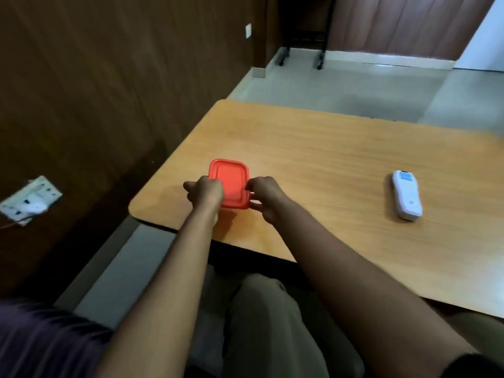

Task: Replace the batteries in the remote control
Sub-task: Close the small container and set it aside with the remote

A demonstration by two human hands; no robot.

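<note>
Head view: one wide-angle look forward and down over both bare forearms.
Surface: a light wood-grain surface (327, 165) with rounded corners, its near-left corner just left of the hands.
Room: a dark brown wood-panelled wall (95, 91) on the left, carrying a white socket plate (30, 199), blurred, and a small pale switch plate (248, 30) farther back.
Floor: pale grey floor (354, 85) beyond the far edge of the surface, with the dark legs of a wheeled stand (302, 54) at the back.
Container: a small rectangular box with a red lid (231, 181) near the left end of the surface; the lid is on and its contents are hidden.
Left grip: the left hand (206, 193) is curled against the left side of the red lid, fingers folded over its edge, holding the box.
Right grip: the right hand (266, 196) pinches the right edge of the lid, thumb below and fingers above, narrow and closed on the rim.
Remote control: a white remote control (406, 195) lies flat on the surface, long axis running away from the person, a pale blue label near its far end.
Remote relative to the grips: well apart from both hands, off to the right of the right hand, touched by neither.
Person: olive trousers (272, 323) below the surface edge, a dark sleeve (41, 342) at lower left.
</note>
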